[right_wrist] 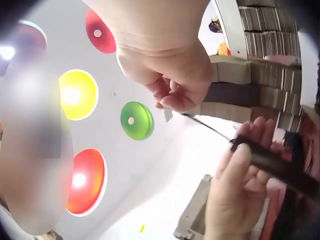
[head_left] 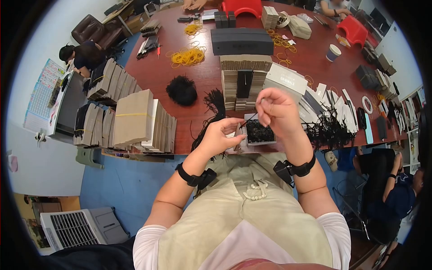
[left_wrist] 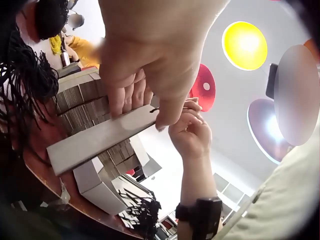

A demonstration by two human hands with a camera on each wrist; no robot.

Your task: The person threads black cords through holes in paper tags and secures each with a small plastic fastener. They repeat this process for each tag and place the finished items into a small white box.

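My left hand (head_left: 222, 135) holds a long, narrow card tag (left_wrist: 100, 140) between thumb and fingers. The tag is pale on one side and dark on the other (right_wrist: 272, 162), with a hole near the end by the thumb. From that end a thin black cord (right_wrist: 207, 126) stretches to my right hand (head_left: 279, 110), which pinches it with curled fingers, up and to the right of the left hand. Just below both hands, a small open box (head_left: 262, 144) full of short black pieces stands at the table edge.
Tall stacks of grey card tags (head_left: 245, 64) stand ahead, beside a white box (head_left: 284, 82). Bundles of black cords (head_left: 330, 130) lie to the right, and a black fuzzy heap (head_left: 181, 90) to the left. More banded stacks (head_left: 133, 117) fill the left corner. Yellow rubber bands (head_left: 186, 56) lie farther back.
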